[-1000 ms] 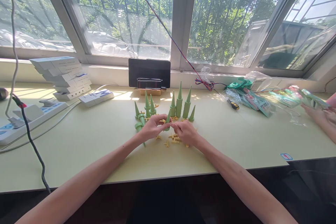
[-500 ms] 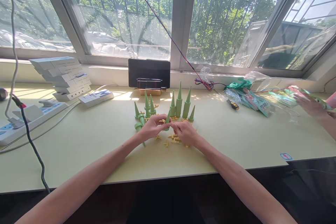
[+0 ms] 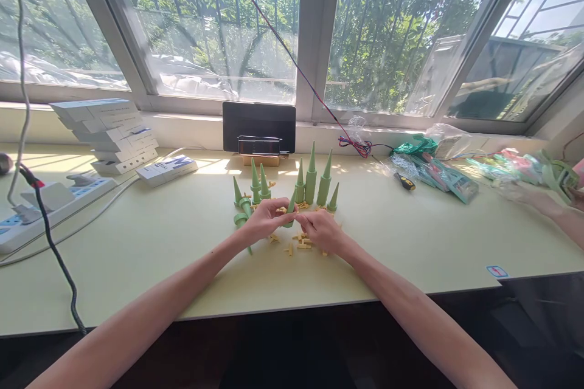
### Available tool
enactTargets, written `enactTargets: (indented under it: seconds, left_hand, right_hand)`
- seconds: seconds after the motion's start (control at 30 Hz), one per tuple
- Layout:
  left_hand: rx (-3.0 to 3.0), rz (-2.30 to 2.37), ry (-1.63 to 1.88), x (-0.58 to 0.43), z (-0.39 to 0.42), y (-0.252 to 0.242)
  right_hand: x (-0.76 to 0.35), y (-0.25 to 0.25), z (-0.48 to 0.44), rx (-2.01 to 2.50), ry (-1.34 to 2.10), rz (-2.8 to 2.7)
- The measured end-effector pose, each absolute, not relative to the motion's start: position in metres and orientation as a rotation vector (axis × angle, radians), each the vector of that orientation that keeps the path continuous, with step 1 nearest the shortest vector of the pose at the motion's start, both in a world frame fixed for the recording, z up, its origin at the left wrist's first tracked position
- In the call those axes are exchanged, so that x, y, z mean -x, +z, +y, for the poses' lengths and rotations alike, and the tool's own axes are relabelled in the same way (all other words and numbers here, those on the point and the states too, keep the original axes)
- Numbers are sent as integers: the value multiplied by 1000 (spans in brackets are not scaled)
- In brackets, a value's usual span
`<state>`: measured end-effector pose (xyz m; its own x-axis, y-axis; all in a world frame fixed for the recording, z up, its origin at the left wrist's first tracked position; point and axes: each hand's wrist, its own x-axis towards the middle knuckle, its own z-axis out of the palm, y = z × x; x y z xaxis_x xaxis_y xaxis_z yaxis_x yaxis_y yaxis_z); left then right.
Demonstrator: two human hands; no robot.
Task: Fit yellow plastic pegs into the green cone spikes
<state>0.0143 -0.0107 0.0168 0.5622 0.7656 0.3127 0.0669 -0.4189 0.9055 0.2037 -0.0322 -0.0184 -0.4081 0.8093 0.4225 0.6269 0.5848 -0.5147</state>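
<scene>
Between the fingers of my left hand (image 3: 264, 219) is a green cone-shaped piece (image 3: 291, 205), its point upward. My right hand (image 3: 322, 230) is closed in a pinch right beside the piece's lower side; whatever its fingertips hold is too small to make out. Behind my hands stand several green pointed towers (image 3: 311, 179), some tall and some short. More green cones (image 3: 255, 182) stand to the left, and a few lie tipped over by my left wrist. Small tan pegs (image 3: 303, 242) are scattered on the table around and under my hands.
A black tablet (image 3: 259, 118) with a phone leans at the back. Left are stacked white boxes (image 3: 114, 134) and a power strip (image 3: 82, 197). On the right lie a black-and-yellow tool (image 3: 404, 182), plastic bags (image 3: 440, 173) and another person's hand (image 3: 531, 197).
My two hands and the green cone stay almost in place. At the far right, the other person's hand has moved lower among the plastic bags.
</scene>
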Motion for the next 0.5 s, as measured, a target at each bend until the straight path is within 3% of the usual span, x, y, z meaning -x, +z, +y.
enactTargets:
  seconds: [0.5]
  left_hand:
    - [-1758,701,908,-14,-7,10]
  right_hand:
    - [-203,-15,-36,1144,379,-2078]
